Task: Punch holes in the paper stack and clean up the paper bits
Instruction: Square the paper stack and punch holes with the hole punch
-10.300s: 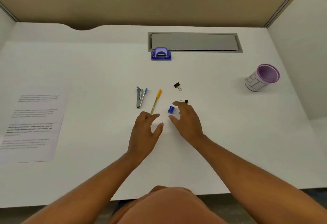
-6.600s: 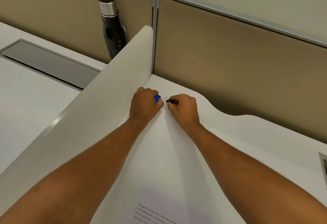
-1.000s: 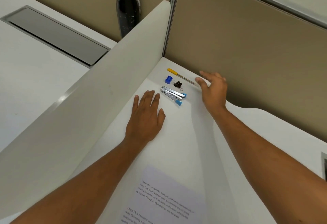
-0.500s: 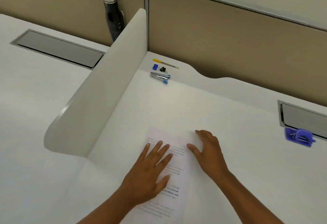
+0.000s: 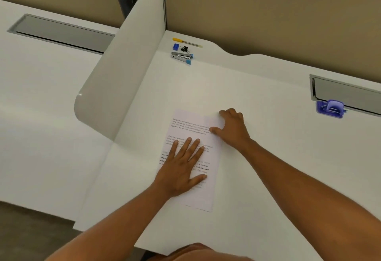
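I see a printed paper stack [image 5: 208, 186] lying flat near the front of the white desk [image 5: 257, 157], black text in paragraphs. My left hand [image 5: 181, 168] presses flat on it, fingers spread. My right hand [image 5: 233, 128] curls at its top right corner. A purple hole punch [image 5: 331, 109] sits well apart, far right.

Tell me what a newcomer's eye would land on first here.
First, the two hands on the printed paper stack mid-desk: the left hand flat on it, the right hand at its far right corner. Next, the purple hole punch at the right by the metal tray, and small stationery clustered in the far corner beside the white divider.
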{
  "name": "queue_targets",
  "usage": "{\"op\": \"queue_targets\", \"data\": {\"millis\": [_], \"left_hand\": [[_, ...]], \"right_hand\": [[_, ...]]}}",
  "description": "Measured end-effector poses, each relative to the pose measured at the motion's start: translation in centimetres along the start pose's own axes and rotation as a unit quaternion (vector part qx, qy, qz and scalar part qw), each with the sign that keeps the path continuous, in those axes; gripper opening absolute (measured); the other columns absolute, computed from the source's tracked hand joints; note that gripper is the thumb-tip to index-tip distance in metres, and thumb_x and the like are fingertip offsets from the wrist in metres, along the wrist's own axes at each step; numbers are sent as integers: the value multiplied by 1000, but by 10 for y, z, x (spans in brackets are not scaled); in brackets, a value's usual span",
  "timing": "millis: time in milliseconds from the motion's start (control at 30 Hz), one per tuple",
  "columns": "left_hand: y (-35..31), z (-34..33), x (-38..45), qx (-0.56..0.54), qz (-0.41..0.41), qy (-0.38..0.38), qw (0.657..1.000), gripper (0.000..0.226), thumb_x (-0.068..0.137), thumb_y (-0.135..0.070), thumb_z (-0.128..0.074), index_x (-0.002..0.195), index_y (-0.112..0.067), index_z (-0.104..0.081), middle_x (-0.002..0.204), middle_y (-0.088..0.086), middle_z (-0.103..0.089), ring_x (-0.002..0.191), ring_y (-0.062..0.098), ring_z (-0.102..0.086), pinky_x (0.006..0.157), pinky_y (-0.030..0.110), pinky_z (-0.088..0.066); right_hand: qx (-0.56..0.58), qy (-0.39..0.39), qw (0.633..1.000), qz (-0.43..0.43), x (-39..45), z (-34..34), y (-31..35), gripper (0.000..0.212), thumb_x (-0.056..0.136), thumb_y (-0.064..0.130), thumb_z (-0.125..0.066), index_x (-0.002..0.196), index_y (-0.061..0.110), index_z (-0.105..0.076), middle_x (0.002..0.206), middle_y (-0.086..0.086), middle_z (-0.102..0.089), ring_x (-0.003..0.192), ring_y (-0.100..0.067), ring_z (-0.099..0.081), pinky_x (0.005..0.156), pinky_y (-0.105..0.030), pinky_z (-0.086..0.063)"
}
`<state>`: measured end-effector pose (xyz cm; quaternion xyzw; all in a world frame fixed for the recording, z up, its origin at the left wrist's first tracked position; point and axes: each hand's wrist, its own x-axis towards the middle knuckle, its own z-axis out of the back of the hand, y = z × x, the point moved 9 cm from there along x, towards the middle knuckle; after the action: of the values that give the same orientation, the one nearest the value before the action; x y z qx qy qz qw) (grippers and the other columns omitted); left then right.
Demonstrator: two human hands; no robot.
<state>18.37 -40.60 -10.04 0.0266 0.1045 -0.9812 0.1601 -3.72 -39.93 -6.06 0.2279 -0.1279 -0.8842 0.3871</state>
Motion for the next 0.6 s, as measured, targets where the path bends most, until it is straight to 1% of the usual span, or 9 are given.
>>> {"op": "queue_targets", "data": {"millis": [167, 267, 300, 367, 433, 467, 500, 533, 600], "left_hand": [[1, -2, 0, -7, -1, -12, 1000, 87, 104, -75, -30, 171, -21, -19, 181, 2, -7, 168, 25, -1, 132, 61, -9], [0, -2, -1, -10, -2, -15, 1000, 87, 104, -76, -28, 171, -21, -16, 181, 2, -6, 168, 25, 0, 133, 60, -8], [0, -2, -1, -11, -3, -16, 1000, 87, 104, -76, -27, 171, -21, -16, 181, 2, -5, 168, 25, 0, 133, 60, -7], [0, -2, -1, -12, -3, -15, 1000, 87, 104, -76, -27, 171, -21, -16, 181, 2, -5, 168, 26, -1, 133, 61, -7], [0, -3, -1, -12, -3, -12, 1000, 87, 104, -76, -26, 171, -20, -17, 181, 3, -6, 167, 26, -1, 132, 61, -7], [0, -3, 0, -12, -4, -8, 1000, 88, 104, -76, -26, 171, -20, -17, 181, 3, -5, 167, 26, -1, 132, 61, -7], [0, -3, 0, -13, -4, -5, 1000, 88, 104, -76, -26, 171, -20, -16, 181, 3, -4, 167, 27, -1, 132, 61, -7], [0, -4, 0, -14, -3, -2, 1000, 88, 104, -76, -25, 171, -20, -15, 181, 3, -3, 167, 27, 0, 132, 62, -6], [0, -4, 0, -16, -1, 5, 1000, 88, 104, -76, -23, 171, -20, -13, 181, 3, -2, 167, 27, 2, 132, 62, -5]], "right_hand": [[42, -15, 998, -38, 0, -1, -2, 76, 73, 48, -90, 132, 10, -61, 128, -10, -58, 123, -31, -50, 100, -39, -47], [50, -10, 997, -54, 4, -2, 2, 66, 70, 42, -94, 119, 8, -65, 117, -10, -65, 112, -30, -57, 96, -40, -50], [48, -4, 997, -57, 6, -2, 5, 59, 70, 39, -94, 111, 7, -67, 111, -9, -68, 106, -28, -61, 92, -39, -51], [44, 14, 997, -64, 9, -4, 7, 41, 70, 33, -94, 86, 8, -67, 88, -5, -69, 88, -27, -64, 74, -34, -49], [69, 43, 994, -76, 11, -5, 9, 42, 68, 27, -95, 67, 16, -55, 72, 2, -60, 76, -23, -58, 59, -28, -38], [92, 56, 991, -81, 12, -4, 9, 45, 66, 23, -96, 66, 19, -52, 73, 3, -59, 76, -22, -56, 57, -27, -37], [118, 62, 987, -85, 13, -2, 9, 45, 64, 20, -98, 69, 19, -52, 79, 1, -61, 78, -21, -57, 59, -27, -40], [146, 65, 983, -88, 14, 2, 8, 45, 64, 16, -98, 74, 18, -55, 87, -2, -64, 82, -21, -59, 64, -30, -46], [221, 71, 967, -104, 12, 6, 2, 40, 67, 7, -95, 87, 13, -61, 104, -12, -69, 92, -28, -67, 78, -41, -60]]}}
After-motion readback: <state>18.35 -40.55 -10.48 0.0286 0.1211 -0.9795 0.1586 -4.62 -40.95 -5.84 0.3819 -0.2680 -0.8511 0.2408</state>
